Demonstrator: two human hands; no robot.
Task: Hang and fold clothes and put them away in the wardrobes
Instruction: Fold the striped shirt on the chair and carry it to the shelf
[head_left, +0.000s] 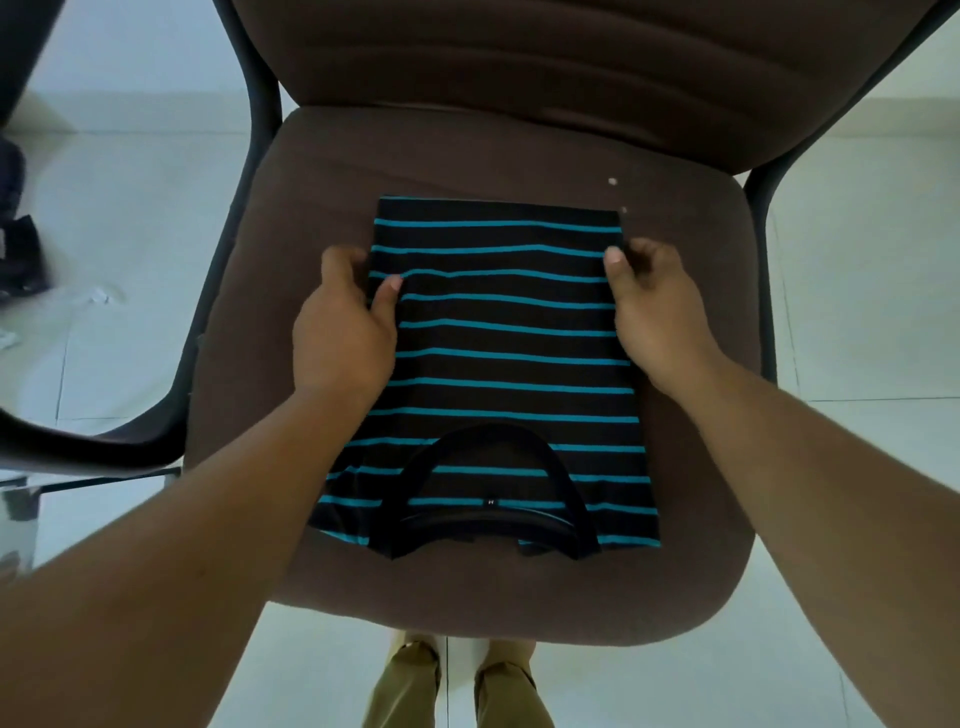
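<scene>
Shirt: I had one black T-shirt with teal stripes (498, 364) lying flat on the seat of a brown chair (691, 467), collar nearest me, sides already turned in to make a long rectangle.
Left grip: my left hand (343, 332) pinched the shirt's left edge about halfway up, thumb on top of the cloth, fingers curled under the edge.
Right grip: my right hand (654, 306) held the right edge at the same height, thumb on the fabric, fingers curled at the side.
Progress: I judged the fold part done; the lengthwise folds were in, the crosswise fold was not yet made, and the shirt had not gone to any wardrobe. No wardrobe or hanger was in view.
Count: one shirt, one chair, two hands.
Surroundings: a dark bundle (18, 249), perhaps more clothing, lay on the pale tiled floor (130, 208) to the left; I could not tell what it was.
</scene>
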